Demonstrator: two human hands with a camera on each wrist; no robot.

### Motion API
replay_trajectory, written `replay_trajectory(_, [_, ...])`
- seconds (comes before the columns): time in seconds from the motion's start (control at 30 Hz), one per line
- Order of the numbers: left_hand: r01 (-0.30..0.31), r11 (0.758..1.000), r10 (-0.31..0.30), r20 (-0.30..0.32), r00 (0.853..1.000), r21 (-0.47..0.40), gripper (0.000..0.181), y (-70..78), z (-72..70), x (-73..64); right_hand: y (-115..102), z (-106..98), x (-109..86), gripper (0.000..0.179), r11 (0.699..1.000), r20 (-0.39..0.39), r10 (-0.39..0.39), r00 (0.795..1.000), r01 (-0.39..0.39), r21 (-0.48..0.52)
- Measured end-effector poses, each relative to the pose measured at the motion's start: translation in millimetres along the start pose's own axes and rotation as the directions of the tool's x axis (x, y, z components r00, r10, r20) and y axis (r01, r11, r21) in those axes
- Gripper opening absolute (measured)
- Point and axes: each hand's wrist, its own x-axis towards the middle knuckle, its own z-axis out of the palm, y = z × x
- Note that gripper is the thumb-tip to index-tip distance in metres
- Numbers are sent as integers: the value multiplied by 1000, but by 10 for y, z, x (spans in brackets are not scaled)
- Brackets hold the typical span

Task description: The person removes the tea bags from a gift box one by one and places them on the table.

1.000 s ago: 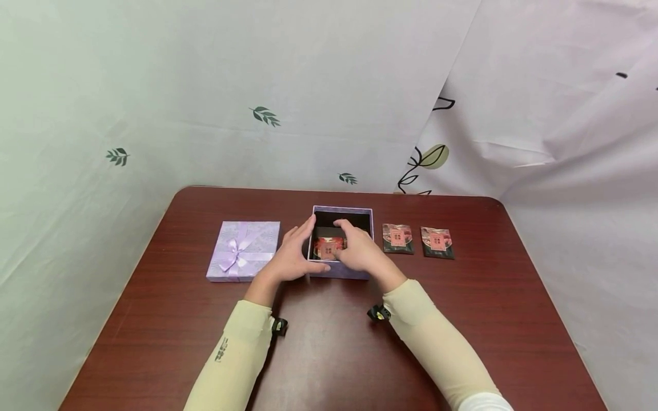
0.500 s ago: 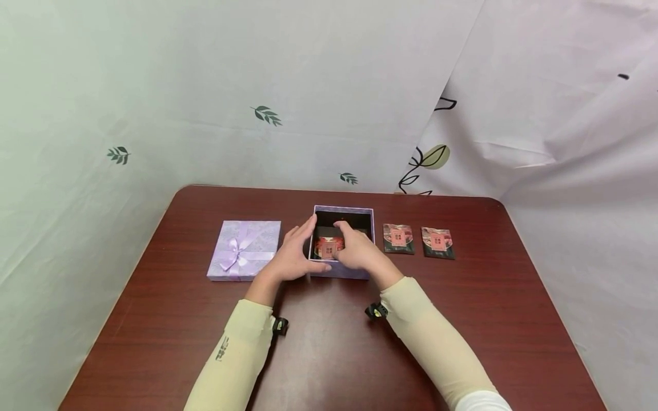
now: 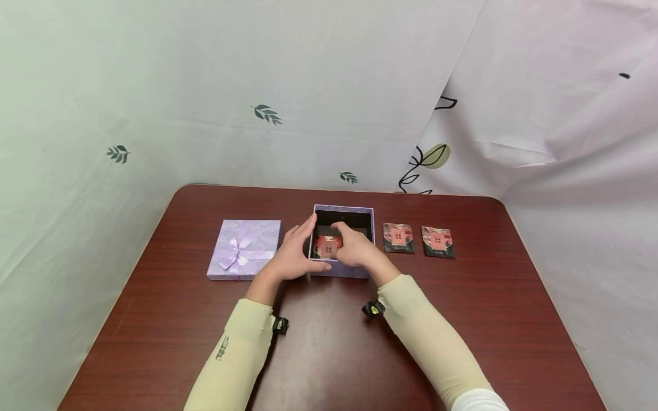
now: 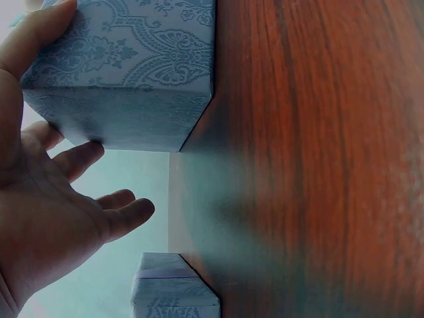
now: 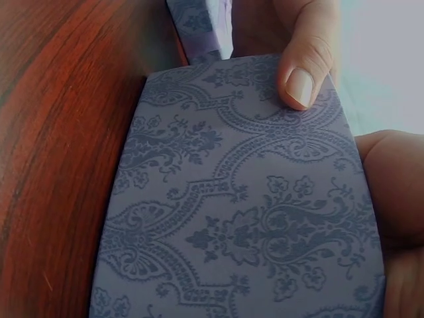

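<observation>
An uncovered purple patterned gift box (image 3: 341, 269) with a dark inside stands near the middle of the table. My left hand (image 3: 293, 257) holds its near left corner, thumb on the front wall and fingers along the left side. In the left wrist view, some fingers of the left hand (image 4: 59, 192) touch the box (image 4: 126, 53) and others stand off it. My right hand (image 3: 356, 248) reaches down into the box, beside a red-and-dark sachet (image 3: 327, 246) lying inside. Its lower fingers are hidden, and the box's front wall (image 5: 232, 199) blocks the right wrist view.
Left of the box lies its purple lid (image 3: 244, 250) with a ribbon bow. Two similar sachets, one nearer (image 3: 398, 237) and one farther right (image 3: 438, 242), lie flat on the brown table (image 3: 319, 354). A pale curtain (image 3: 329, 91) hangs behind the table.
The right forearm and wrist have shifted slightly left and away from me, with the hand still inside the box. The left hand, box, lid and sachets stay in place.
</observation>
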Motion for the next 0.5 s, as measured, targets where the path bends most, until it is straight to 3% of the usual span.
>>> replay_trajectory(0.23, [22,1000,-22,2,1000,-12,122,16,-9,-13,-2,-3,-3,64,999,-40,-13,999,14,29])
replay_trajectory(0.5, [15,1000,-15,2,1000,2,121,26,-12,-14,-8,-9,-23,59,998,-31,-24,999,26,50])
